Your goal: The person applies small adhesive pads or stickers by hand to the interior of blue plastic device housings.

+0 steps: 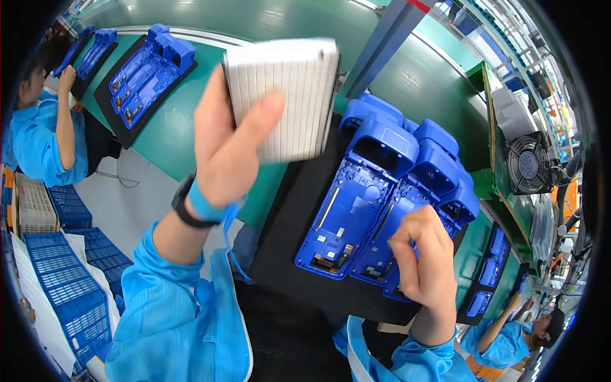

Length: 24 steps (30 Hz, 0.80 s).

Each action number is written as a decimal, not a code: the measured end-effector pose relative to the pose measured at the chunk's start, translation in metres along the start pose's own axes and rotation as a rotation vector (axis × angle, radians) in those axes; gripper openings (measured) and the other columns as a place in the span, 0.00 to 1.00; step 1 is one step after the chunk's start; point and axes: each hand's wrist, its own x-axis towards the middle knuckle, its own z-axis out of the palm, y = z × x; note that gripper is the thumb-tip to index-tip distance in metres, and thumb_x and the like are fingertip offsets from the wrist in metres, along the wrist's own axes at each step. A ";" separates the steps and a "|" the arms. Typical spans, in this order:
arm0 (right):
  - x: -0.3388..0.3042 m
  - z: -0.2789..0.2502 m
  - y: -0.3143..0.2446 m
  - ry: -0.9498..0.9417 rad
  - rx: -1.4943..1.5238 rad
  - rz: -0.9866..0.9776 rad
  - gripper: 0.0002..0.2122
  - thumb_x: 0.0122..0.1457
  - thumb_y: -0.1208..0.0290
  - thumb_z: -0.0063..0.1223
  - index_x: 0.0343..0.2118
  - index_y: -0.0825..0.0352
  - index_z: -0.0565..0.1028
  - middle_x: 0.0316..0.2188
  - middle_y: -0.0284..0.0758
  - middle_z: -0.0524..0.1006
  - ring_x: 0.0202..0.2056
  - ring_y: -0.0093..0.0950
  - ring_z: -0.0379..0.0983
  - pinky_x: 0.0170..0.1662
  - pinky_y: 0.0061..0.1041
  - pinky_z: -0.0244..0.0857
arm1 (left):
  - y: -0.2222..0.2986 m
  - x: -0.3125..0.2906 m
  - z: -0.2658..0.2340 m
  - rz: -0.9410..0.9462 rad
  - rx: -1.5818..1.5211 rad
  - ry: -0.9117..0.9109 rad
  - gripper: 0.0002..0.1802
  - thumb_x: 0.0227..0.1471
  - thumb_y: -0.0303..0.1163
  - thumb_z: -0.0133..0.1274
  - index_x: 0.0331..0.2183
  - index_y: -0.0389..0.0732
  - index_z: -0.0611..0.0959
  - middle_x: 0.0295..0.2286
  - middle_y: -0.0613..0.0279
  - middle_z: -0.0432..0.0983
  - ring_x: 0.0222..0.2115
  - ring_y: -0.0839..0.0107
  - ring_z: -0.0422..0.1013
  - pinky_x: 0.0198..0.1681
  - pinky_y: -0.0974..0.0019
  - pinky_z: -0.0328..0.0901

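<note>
My left hand (232,146) grips a thick stack of white striped sheets (296,102), held up above the far-left side of the black mat (280,254), thumb across its face. Several blue plastic housings (356,204) lie side by side on the mat, their open trays toward me and raised hooded ends away from me. Small white pads and brown-black circuit parts (334,258) show inside the nearest-left tray. My right hand (423,254) is over the housings on the right, thumb and fingers pinched together. Whatever sits between those fingertips is too small to make out.
A green conveyor belt (273,19) runs beyond the bench, with a grey post (388,44) at its edge. More blue housings (153,70) lie on mats left and right, near two co-workers. A black fan (528,162) stands right; blue crates (70,286) are stacked left.
</note>
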 end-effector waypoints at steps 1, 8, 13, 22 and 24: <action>0.004 0.003 0.004 -0.010 0.006 0.032 0.07 0.47 0.88 0.51 0.27 0.70 0.69 0.26 0.38 0.70 0.27 0.34 0.66 0.31 0.27 0.62 | -0.013 0.014 -0.001 0.085 0.044 0.024 0.19 0.57 0.27 0.52 0.49 0.30 0.70 0.41 0.57 0.75 0.42 0.73 0.71 0.47 0.69 0.65; 0.015 0.029 -0.009 -0.186 -0.045 0.061 0.07 0.48 0.87 0.54 0.28 0.69 0.71 0.29 0.38 0.70 0.30 0.35 0.66 0.34 0.28 0.61 | -0.085 0.055 0.006 0.284 0.256 0.091 0.19 0.57 0.30 0.53 0.47 0.31 0.72 0.41 0.52 0.77 0.39 0.63 0.75 0.45 0.67 0.66; 0.009 0.046 -0.018 -0.225 -0.114 0.082 0.08 0.47 0.86 0.56 0.29 0.68 0.72 0.30 0.39 0.69 0.33 0.36 0.64 0.36 0.29 0.61 | -0.102 0.045 0.004 0.264 0.289 0.055 0.18 0.57 0.31 0.52 0.46 0.31 0.72 0.37 0.47 0.78 0.37 0.60 0.76 0.41 0.63 0.68; 0.014 0.059 -0.023 -0.299 -0.225 0.181 0.12 0.42 0.87 0.61 0.31 0.68 0.74 0.30 0.38 0.69 0.33 0.38 0.65 0.38 0.32 0.62 | -0.103 0.042 -0.003 0.303 0.264 -0.022 0.17 0.57 0.31 0.51 0.46 0.33 0.71 0.34 0.45 0.78 0.34 0.52 0.77 0.38 0.61 0.69; 0.015 0.059 -0.025 -0.306 -0.240 0.197 0.12 0.42 0.87 0.61 0.31 0.68 0.74 0.30 0.38 0.69 0.33 0.38 0.65 0.38 0.33 0.61 | -0.098 0.042 -0.002 0.322 0.461 -0.055 0.17 0.57 0.31 0.51 0.46 0.33 0.71 0.34 0.44 0.78 0.34 0.51 0.76 0.38 0.61 0.69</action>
